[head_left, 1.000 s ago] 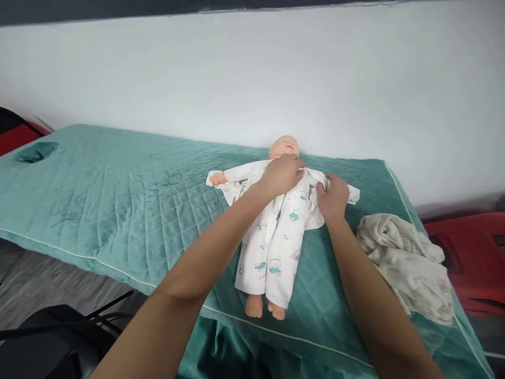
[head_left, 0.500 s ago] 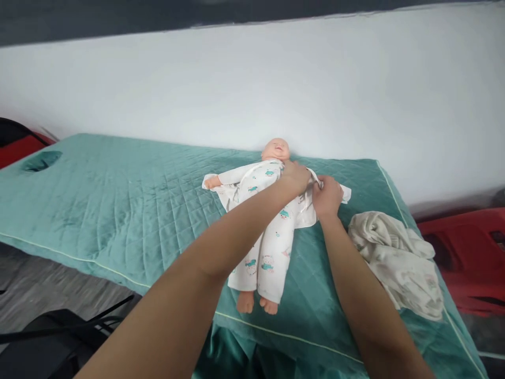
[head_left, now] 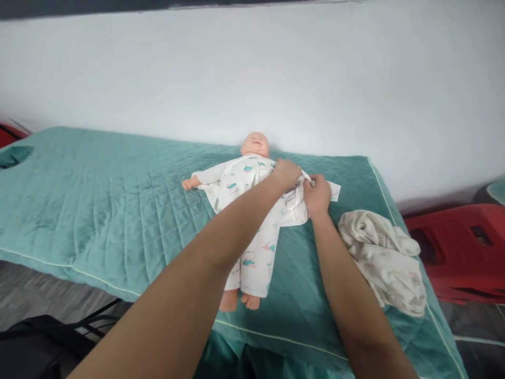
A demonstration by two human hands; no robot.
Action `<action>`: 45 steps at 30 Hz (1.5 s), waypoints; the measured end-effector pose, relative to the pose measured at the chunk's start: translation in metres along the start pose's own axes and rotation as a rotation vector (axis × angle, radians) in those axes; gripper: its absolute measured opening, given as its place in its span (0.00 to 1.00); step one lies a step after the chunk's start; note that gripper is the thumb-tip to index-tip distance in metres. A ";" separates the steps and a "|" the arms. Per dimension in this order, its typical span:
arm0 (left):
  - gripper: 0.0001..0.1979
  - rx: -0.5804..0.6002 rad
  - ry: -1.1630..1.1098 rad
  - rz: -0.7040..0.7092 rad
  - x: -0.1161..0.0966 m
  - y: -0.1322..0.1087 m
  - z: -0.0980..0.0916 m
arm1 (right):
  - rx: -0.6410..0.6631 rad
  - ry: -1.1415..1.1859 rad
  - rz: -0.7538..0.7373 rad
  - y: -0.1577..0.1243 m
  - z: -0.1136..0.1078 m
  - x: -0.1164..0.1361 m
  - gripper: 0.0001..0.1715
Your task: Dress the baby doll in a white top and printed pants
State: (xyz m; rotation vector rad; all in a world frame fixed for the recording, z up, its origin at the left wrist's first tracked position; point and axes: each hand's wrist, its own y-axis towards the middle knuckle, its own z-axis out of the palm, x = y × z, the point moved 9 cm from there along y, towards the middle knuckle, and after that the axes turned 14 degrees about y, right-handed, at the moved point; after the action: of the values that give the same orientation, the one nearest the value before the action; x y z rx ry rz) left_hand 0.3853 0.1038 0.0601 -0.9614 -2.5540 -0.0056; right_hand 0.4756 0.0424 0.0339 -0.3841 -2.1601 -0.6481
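Left hand (head_left: 287, 173) moved toward side of bald plastic doll (head_left: 255, 145), white printed cloth shirt (head_left: 235, 183) pinched by right hand (head_left: 317, 195), left grip unclear, doll laid on green quilted bed (head_left: 118, 195)

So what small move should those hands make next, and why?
Perhaps draw the pale strip of cloth snug toward the doll: the right hand pinches it, with the left hand close by, and a loose flap lies spread below.

Probable massage room: the quilted green bed (head_left: 126, 200) has a face hole (head_left: 16, 156); a white wall (head_left: 252, 79) stands behind the bed.
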 end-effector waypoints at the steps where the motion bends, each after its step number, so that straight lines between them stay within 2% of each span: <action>1: 0.22 -0.029 0.004 -0.015 0.000 -0.001 -0.001 | 0.001 -0.003 0.006 0.001 0.000 -0.001 0.18; 6: 0.21 -0.116 0.045 -0.023 0.005 -0.012 -0.011 | -0.019 0.088 0.065 0.002 -0.006 -0.009 0.17; 13: 0.22 -0.167 0.127 -0.040 0.034 -0.028 -0.036 | -0.087 0.209 0.098 0.007 -0.017 -0.019 0.18; 18: 0.22 -0.176 0.161 -0.058 0.045 -0.040 -0.037 | -0.123 0.307 0.106 0.009 -0.024 -0.026 0.17; 23: 0.21 -0.199 0.179 -0.025 0.040 -0.049 -0.035 | -0.134 0.445 0.116 0.013 -0.022 -0.033 0.16; 28: 0.20 -0.192 0.093 -0.030 0.027 -0.044 -0.032 | -0.109 0.658 0.099 0.022 -0.021 -0.038 0.23; 31: 0.22 -0.137 0.036 -0.037 0.023 -0.040 -0.029 | -0.188 0.782 0.059 0.022 -0.035 -0.038 0.25; 34: 0.23 -0.130 -0.082 -0.033 0.034 -0.055 -0.032 | -0.295 0.775 0.013 0.011 -0.050 -0.030 0.23; 36: 0.21 -0.258 -0.245 -0.067 0.058 -0.082 -0.042 | -0.303 0.741 -0.042 -0.001 -0.051 -0.013 0.21; 38: 0.20 -0.448 -0.454 -0.249 0.100 -0.123 -0.043 | -0.237 0.726 -0.111 -0.015 -0.043 0.012 0.20; 40: 0.20 -0.527 -0.658 -0.417 0.136 -0.162 -0.021 | -0.076 0.750 -0.171 -0.031 -0.022 0.041 0.20; 41: 0.21 -0.512 -0.784 -0.460 0.145 -0.175 -0.003 | 0.033 0.768 -0.190 -0.040 -0.008 0.055 0.21; 43: 0.25 -0.473 -1.005 -0.489 0.152 -0.191 0.031 | 0.259 0.787 -0.191 -0.058 0.021 0.079 0.26; 45: 0.28 -0.481 -1.143 -0.498 0.150 -0.199 0.056 | 0.458 0.770 -0.156 -0.075 0.047 0.092 0.36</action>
State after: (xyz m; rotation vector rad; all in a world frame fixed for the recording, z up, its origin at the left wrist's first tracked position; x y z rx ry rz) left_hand 0.1370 0.0552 0.0924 -0.4583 -3.9308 -0.3050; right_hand 0.3541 0.0127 0.0579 0.2555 -1.5263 -0.2883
